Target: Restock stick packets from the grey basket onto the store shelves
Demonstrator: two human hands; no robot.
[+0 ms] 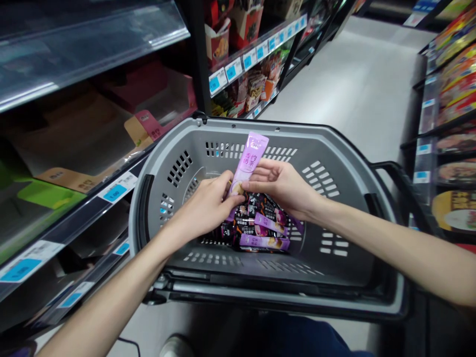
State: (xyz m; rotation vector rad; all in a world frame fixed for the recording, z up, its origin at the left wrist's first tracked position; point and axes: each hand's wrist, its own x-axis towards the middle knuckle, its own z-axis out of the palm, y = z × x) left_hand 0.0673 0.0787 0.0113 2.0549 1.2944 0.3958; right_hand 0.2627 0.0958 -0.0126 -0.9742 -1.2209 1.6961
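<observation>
Both my hands reach into a grey shopping basket [334, 148] in front of me. My left hand [206, 206] and my right hand [284, 186] pinch the lower end of a purple stick packet [250, 161], which stands upright above the others. Under my hands, on the basket's floor, lies a heap of several purple and dark stick packets [260, 230].
Store shelves [74, 148] with price tags run along my left, holding boxes and snack bags [245, 29]. More packaged goods [453, 144] fill the shelves on the right. A pale aisle floor [364, 79] stretches ahead. The basket's black handle [397, 178] sticks out on its right side.
</observation>
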